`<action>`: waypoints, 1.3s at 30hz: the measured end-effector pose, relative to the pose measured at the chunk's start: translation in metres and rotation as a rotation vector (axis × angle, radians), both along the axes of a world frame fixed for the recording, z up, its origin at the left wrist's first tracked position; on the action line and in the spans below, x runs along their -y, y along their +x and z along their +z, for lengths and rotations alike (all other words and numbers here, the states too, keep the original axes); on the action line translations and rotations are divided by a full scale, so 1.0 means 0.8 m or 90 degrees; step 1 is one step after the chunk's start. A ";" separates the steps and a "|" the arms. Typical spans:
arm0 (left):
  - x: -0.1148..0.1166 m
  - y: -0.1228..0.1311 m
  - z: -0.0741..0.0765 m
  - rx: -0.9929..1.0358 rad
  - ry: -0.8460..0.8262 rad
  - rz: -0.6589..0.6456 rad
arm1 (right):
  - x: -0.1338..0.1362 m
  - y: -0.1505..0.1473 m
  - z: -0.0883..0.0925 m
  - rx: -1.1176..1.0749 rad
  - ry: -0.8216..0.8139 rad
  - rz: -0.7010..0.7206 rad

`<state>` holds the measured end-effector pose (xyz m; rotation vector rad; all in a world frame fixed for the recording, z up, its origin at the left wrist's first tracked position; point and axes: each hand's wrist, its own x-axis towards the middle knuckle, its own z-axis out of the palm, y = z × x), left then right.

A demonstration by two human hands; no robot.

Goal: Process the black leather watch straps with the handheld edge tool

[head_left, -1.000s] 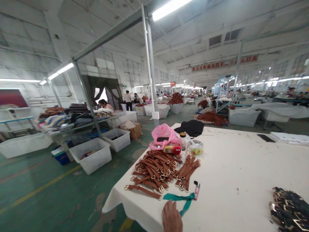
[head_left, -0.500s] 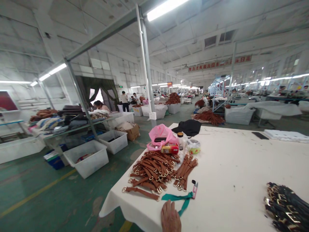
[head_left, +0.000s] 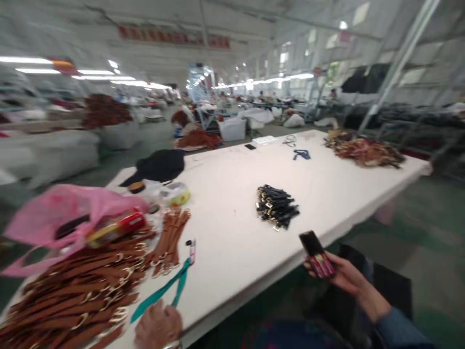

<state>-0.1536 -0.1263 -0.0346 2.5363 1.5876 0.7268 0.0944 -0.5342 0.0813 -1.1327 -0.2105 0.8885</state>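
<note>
My left hand (head_left: 159,324) rests on the near edge of the white-covered table, fingers lying on the cloth and somewhat blurred. Just beyond its fingertips is a teal fabric strip (head_left: 160,291), tied to small pink-handled thread snips (head_left: 192,252). Off the table's front edge, my right hand (head_left: 345,275) is closed around a mobile phone (head_left: 317,256) with a lit, colourful screen. Beside my left hand lies a big pile of brown leather straps (head_left: 83,291) with gold buckles. A smaller bundle of brown straps (head_left: 170,240) sits behind the strip.
Black straps with gold buckles (head_left: 276,206) lie mid-table. A pink plastic bag (head_left: 72,206), a red-and-yellow packet (head_left: 119,227) and a black cloth (head_left: 160,166) stand at the left. Farther off are a dark phone (head_left: 250,146), a blue strap (head_left: 302,154) and a brown heap (head_left: 366,149).
My view has swung right and down, bringing the right hand with the phone into sight. My left hand stays on the table near the teal strip.
</note>
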 end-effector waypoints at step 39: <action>-0.004 -0.001 -0.027 0.019 0.064 0.000 | -0.075 -0.045 0.010 -0.067 0.198 -0.065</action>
